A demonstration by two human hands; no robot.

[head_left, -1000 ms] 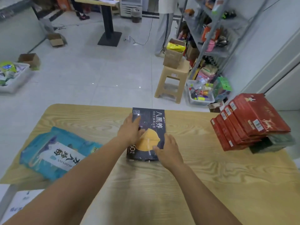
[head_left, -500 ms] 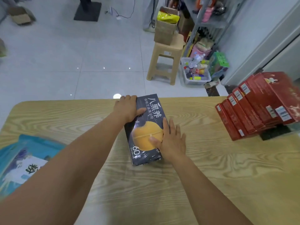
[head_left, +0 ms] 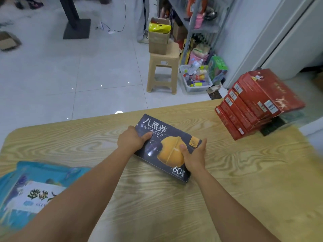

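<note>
A dark navy box (head_left: 167, 137) with white lettering and a yellow-orange picture lies slanted in the middle of the wooden table (head_left: 174, 206). My left hand (head_left: 132, 140) grips its near-left edge, thumb on the top face. My right hand (head_left: 194, 155) grips its right long edge, thumb laid on the yellow picture, fingers wrapped over the side. Whether the box rests on the table or is slightly lifted is unclear.
A leaning stack of red boxes (head_left: 253, 103) stands at the table's far right. A blue packet (head_left: 35, 193) lies at the near left. Beyond the table are a beige stool (head_left: 163, 70) carrying a cardboard box, a bin of bottles (head_left: 195, 77) and shelving.
The dark box has turned from nearly lengthwise to slanted across the table. My right hand went from lying flat on its face to gripping its right edge.
</note>
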